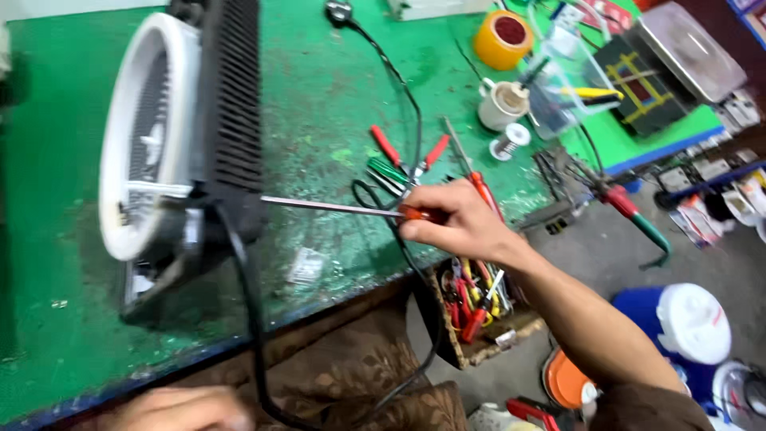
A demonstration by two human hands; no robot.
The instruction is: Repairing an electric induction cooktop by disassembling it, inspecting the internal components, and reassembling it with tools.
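My right hand (455,219) grips the orange handle of a long screwdriver (335,208). Its metal shaft points left, and the tip reaches the black slatted housing (230,104) of an appliance with a round white fan grille (148,136) standing on edge on the green workbench (335,88). A black power cord (247,303) hangs from the appliance over the bench's front edge. My left hand (179,409) is blurred at the bottom edge, below the bench; whether it holds anything I cannot tell.
Red-handled pliers (411,160) and another screwdriver (471,172) lie near my right hand. A white cup (503,104), a solder spool (511,142) and an orange tape roll (503,37) sit farther back. A box of tools (471,307) hangs below the bench; a blue and white container (690,327) stands on the floor.
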